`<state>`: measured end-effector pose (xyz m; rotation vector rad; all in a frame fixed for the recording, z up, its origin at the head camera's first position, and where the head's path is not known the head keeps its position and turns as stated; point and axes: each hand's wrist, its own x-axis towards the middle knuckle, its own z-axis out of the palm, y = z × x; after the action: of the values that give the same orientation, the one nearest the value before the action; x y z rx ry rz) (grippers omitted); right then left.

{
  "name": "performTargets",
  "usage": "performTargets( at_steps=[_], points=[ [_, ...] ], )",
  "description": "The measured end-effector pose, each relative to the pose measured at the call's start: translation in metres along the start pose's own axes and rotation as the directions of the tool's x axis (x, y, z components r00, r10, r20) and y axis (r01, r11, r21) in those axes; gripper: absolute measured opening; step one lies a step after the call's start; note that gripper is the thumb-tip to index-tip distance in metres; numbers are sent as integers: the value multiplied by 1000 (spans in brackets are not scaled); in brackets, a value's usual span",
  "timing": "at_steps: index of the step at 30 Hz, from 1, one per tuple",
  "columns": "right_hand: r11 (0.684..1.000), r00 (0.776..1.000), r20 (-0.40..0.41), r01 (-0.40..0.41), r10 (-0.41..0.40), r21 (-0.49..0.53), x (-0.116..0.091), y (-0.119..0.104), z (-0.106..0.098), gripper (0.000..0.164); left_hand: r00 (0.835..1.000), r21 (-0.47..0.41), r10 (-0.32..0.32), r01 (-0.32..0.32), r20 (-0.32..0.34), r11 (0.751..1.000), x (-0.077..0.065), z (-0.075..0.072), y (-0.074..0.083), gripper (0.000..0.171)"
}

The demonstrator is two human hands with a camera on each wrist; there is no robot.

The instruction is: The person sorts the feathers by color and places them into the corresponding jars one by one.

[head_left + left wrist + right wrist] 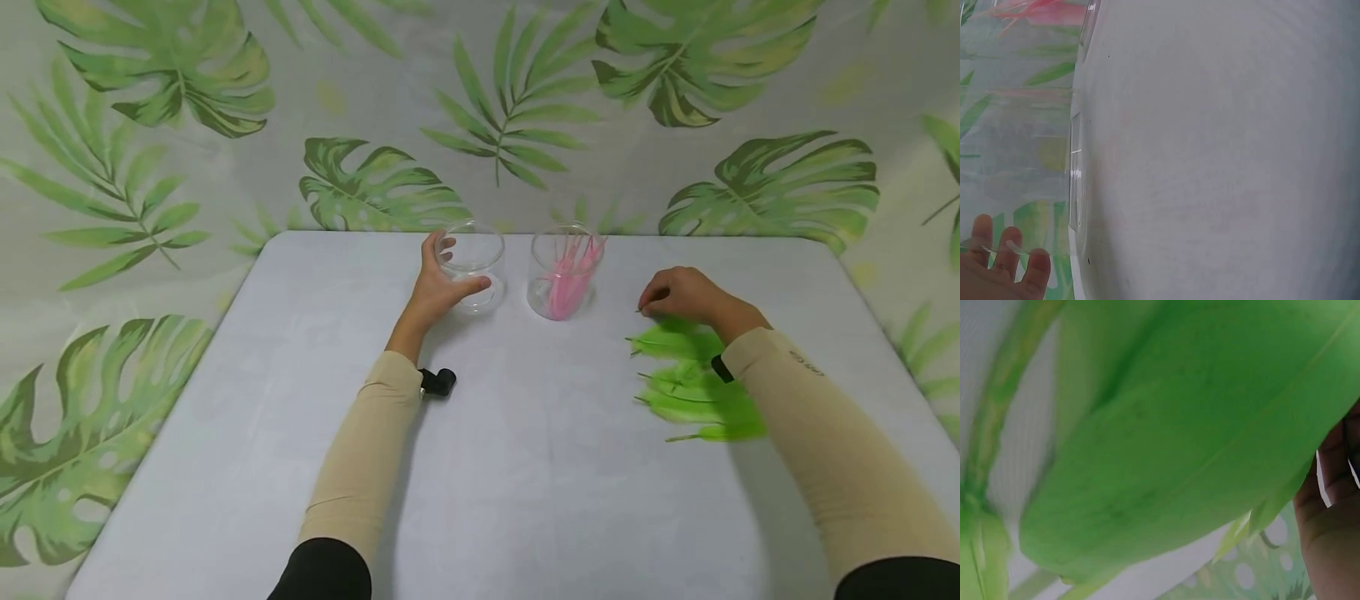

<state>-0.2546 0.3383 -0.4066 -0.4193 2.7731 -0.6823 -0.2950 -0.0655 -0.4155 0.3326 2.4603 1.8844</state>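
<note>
My left hand [442,287] grips a clear round cup [480,258] at the back of the table, thumb on the near side and fingers round the left. In the left wrist view, several fingertips [1007,253] lie against its see-through wall. Just right of it stands a second clear cup [537,279] with several pink feathers [567,287] leaning in it. Over the top of a column of green feathers [701,408], my right hand [682,296] pinches a green feather by its quill. That green feather [1172,450] fills much of the right wrist view.
The green feathers lie on the white table [525,467] at the right, quills pointing left, partly under the right forearm. A black wrist camera [438,382] juts from the left sleeve. Behind the table hangs a leaf-print cloth [517,108].
</note>
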Motion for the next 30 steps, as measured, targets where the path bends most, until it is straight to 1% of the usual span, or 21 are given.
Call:
performTargets(
  at_steps=[2,4,7,9,11,13,17,19,21,25,27,30],
  points=[
    [1000,1000,-8,21,-21,-16,0,0,0,13,1000,6,-3,3,-6,1000,0,0,2,111],
    [997,998,-16,66,-67,-37,-1,1,1,12,1000,13,-10,10,-7,1000,0,1,3,110],
    [987,989,-33,139,-142,-83,-1,0,3,11,1000,20,-21,22,-5,1000,-1,0,4,110],
    [979,985,-29,167,-171,-118,-1,0,4,11,1000,20,-21,22,-7,1000,-1,0,4,110],
    [975,985,-18,168,-172,-144,0,-2,4,11,1000,17,-16,17,-7,1000,-1,0,3,110],
    [976,989,5,149,-150,-160,0,-3,4,11,1000,15,-12,12,-5,1000,-1,1,3,111],
    [983,995,7,101,-101,-151,-1,-6,4,11,1000,12,-19,20,-3,1000,-2,3,2,110],
    [988,996,-15,85,-88,-132,-3,-6,3,9,1000,11,-24,24,-4,1000,-3,3,2,111],
    [989,994,-54,85,-92,-121,-3,-6,0,9,1000,11,-26,26,-3,1000,-3,3,3,111],
    [987,985,-126,103,-118,-121,-5,-8,-8,22,1000,32,-21,21,6,999,-4,3,6,113],
    [987,981,-145,113,-130,-118,-6,-12,-13,27,1000,44,-22,22,6,999,-3,2,6,114],
    [985,976,-164,129,-146,-112,-7,-17,-21,27,1000,52,-22,22,6,998,-2,1,7,112]
  ],
)
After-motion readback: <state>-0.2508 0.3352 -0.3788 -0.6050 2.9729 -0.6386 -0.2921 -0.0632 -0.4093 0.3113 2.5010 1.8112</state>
